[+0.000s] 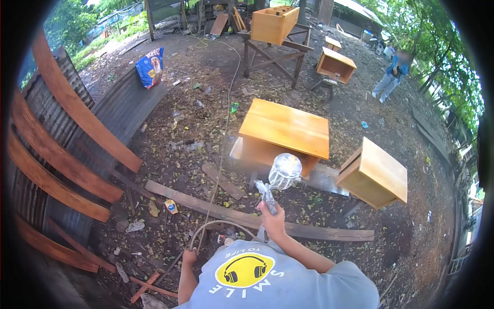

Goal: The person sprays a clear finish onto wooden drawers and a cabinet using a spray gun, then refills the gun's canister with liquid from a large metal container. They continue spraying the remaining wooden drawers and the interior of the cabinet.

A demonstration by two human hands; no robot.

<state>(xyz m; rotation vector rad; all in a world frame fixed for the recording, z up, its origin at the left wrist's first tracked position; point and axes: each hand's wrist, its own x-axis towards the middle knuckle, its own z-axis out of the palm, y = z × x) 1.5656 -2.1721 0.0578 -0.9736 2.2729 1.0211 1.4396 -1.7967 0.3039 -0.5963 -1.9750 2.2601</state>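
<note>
My right hand (272,220) is closed around the handle of a spray gun (266,194) with a silvery, wrapped-looking body. A round paint cup (286,169), streaked with white, sits on the gun. My left hand (189,256) grips the air hose (218,223), which loops up toward the gun. Just beyond the cup stands a varnished wooden cabinet (288,126) with a glossy orange-brown top. Its near face is partly hidden by the cup, and a hazy blur lies at its left side. To the right is a smaller wooden box-shaped piece (378,172).
Reddish boards (77,116) lean over corrugated sheets (116,108) at left. A long plank (329,232) crosses the leafy ground ahead. Behind are a drawer unit (275,26) on a trestle (272,56), an open box (337,64) and a standing person (393,74).
</note>
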